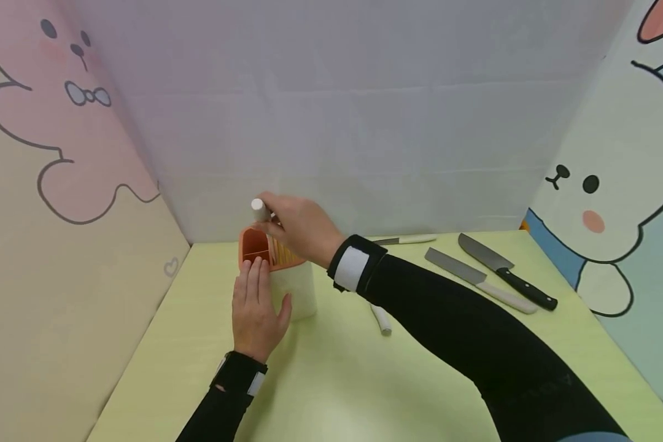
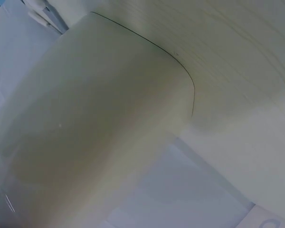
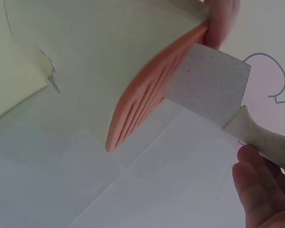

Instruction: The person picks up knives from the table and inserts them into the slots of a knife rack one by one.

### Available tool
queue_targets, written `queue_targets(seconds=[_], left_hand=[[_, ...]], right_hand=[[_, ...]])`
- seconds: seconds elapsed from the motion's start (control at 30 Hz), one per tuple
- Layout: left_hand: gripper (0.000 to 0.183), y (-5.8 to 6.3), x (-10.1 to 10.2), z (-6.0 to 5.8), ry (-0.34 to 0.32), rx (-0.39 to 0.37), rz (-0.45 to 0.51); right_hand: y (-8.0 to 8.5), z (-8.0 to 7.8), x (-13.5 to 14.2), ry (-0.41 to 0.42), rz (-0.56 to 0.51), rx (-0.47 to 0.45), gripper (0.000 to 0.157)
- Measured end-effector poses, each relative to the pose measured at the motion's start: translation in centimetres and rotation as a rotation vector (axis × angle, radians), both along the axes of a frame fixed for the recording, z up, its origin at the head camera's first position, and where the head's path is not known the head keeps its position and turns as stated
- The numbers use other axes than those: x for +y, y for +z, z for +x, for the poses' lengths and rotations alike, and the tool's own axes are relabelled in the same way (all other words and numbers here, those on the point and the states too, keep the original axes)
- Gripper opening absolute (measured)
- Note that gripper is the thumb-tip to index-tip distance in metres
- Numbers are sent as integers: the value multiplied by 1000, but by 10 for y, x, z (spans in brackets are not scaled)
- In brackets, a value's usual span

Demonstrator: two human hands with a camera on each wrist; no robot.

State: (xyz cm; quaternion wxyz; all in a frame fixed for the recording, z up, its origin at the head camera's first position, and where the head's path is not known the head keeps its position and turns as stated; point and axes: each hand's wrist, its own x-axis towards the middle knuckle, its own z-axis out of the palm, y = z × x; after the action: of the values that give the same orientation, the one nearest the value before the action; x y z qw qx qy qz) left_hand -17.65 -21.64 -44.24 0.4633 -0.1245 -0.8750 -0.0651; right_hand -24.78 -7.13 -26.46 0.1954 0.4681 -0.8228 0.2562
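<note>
A knife block [image 1: 295, 291] with a pale body and an orange slotted top [image 3: 137, 97] stands on the table at the left of centre. My right hand [image 1: 304, 228] grips the white handle [image 1: 259, 210] of a knife above the block. In the right wrist view the knife's broad blade [image 3: 209, 80] is partly inside a slot, its upper part showing outside. My left hand [image 1: 258, 313] rests against the near side of the block, fingers straight with their tips at the orange rim. The left wrist view shows mainly the block's pale wall [image 2: 85, 109].
To the right lie a black-handled knife [image 1: 525, 287] and a white-handled, broad-bladed knife [image 1: 464, 269]. Farther back is another white-handled knife [image 1: 417, 239]. A white handle [image 1: 383, 320] pokes out beneath my right forearm. Walls bound the table at the back and sides.
</note>
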Motion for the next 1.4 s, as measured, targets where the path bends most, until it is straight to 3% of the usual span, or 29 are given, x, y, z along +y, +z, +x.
queue_targets(seconds=[0.87, 1.4], left_hand=[[80, -3, 2, -2, -19, 8, 29], [81, -1, 3, -4, -4, 3, 25]], right_hand=[[-35, -14, -11, -33, 50, -21, 30], [-45, -13, -11, -17, 60, -15, 29]])
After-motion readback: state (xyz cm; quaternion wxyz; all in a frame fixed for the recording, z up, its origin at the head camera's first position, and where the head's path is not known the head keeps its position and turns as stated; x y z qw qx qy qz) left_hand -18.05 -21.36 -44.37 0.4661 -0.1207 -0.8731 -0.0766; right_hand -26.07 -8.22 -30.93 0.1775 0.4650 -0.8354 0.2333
